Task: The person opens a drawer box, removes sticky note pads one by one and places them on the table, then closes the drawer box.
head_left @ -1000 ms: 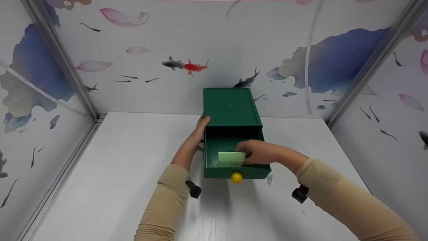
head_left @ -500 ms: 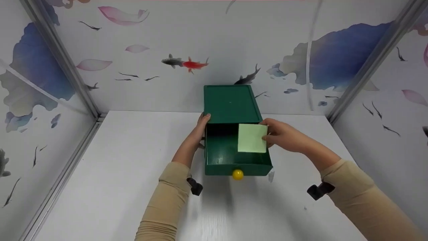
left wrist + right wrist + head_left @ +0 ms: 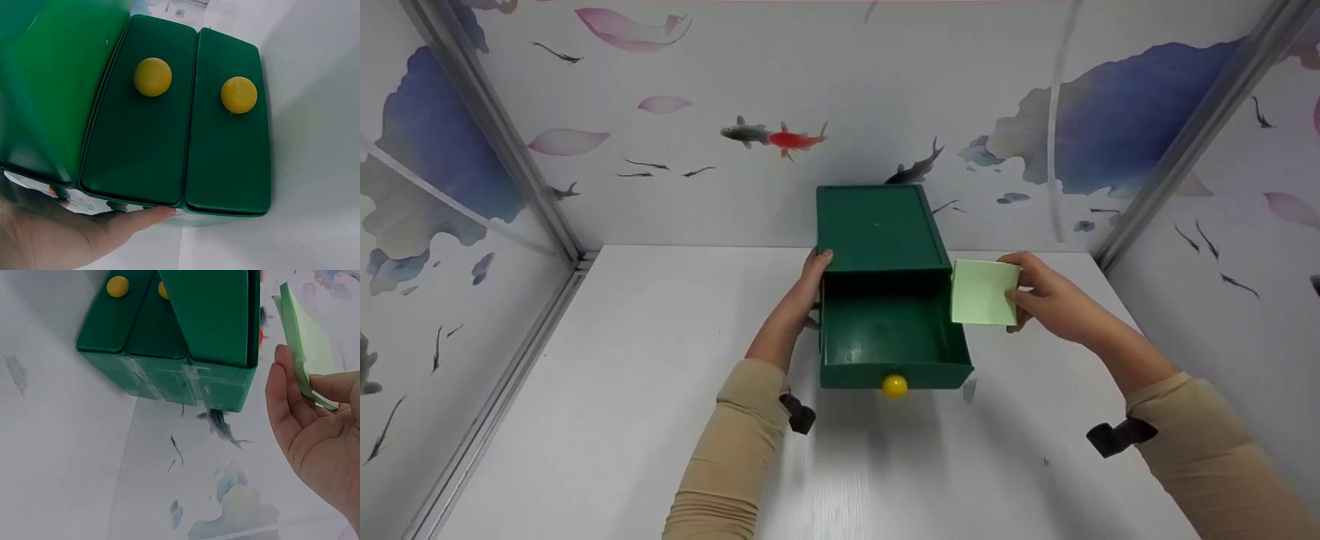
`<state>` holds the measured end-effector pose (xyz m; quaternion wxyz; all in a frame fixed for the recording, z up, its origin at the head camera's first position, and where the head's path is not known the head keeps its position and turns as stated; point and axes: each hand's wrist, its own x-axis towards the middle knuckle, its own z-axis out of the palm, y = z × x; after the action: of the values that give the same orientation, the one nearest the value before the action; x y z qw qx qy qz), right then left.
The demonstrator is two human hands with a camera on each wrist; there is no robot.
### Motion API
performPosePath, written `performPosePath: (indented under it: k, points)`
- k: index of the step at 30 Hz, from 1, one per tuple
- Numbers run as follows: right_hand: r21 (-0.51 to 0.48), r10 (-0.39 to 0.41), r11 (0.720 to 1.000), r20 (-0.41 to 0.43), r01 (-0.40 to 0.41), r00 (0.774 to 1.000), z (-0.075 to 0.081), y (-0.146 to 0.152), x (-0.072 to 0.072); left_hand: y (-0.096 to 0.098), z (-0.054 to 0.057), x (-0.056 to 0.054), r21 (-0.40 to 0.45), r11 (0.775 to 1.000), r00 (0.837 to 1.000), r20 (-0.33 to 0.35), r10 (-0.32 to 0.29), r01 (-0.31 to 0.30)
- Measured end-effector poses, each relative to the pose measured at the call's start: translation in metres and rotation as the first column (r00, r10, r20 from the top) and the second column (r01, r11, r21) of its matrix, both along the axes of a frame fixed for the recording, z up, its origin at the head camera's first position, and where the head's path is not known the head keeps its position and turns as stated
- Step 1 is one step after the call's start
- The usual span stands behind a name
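A green plastic drawer cabinet [image 3: 881, 229] stands at the back of the white table. Its top drawer [image 3: 851, 377] is pulled out, with a yellow knob on the front and nothing visible inside. Along the cabinet's left side lies my left hand [image 3: 805, 289], touching it with the fingers extended. My right hand [image 3: 1057, 304] is in the air to the right of the drawer, pinching a pale green sticky note pad [image 3: 984, 292] between thumb and fingers. In the right wrist view the pad [image 3: 306, 343] shows several layers and a slightly parted edge.
Two lower drawers [image 3: 138, 135] with yellow knobs are closed. Clear tape [image 3: 194, 382] runs over the cabinet's side. Patterned panels in metal frames [image 3: 1185, 142] enclose the table [image 3: 660, 390] at the back and both sides.
My right hand has lifted the sticky note pad out of the top drawer and carried it right, past the cabinet's side. The left hand has stayed on the cabinet.
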<state>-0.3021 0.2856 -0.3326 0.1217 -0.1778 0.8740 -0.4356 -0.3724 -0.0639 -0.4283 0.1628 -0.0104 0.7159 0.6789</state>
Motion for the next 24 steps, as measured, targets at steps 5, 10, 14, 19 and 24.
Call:
performPosePath:
  k: [5, 10, 14, 19, 24]
  points:
    - [-0.003, -0.022, 1.0, 0.003, 0.022, 1.0, -0.007, 0.013, 0.0, 0.002, 0.001, 0.001, -0.009, 1.0, 1.0, -0.005, 0.001, -0.001]
    - [-0.008, -0.045, 0.999, 0.014, 0.046, 0.999, -0.015, 0.021, -0.002, 0.002, 0.001, 0.001, -0.008, 1.0, 1.0, -0.009, 0.004, -0.004]
    - [-0.014, -0.055, 0.998, 0.01, 0.055, 0.998, -0.02, 0.026, -0.003, 0.002, 0.001, 0.0, 0.003, 1.0, 1.0, -0.009, 0.006, -0.006]
    - [-0.008, -0.078, 0.997, 0.019, 0.078, 0.997, -0.03, 0.033, -0.006, 0.002, 0.0, 0.0, -0.008, 1.0, 1.0, -0.001, 0.002, -0.002]
    - [0.004, -0.099, 0.995, 0.026, 0.099, 0.995, -0.045, 0.037, -0.011, 0.001, 0.001, 0.001, -0.017, 1.0, 1.0, -0.011, 0.009, -0.009]
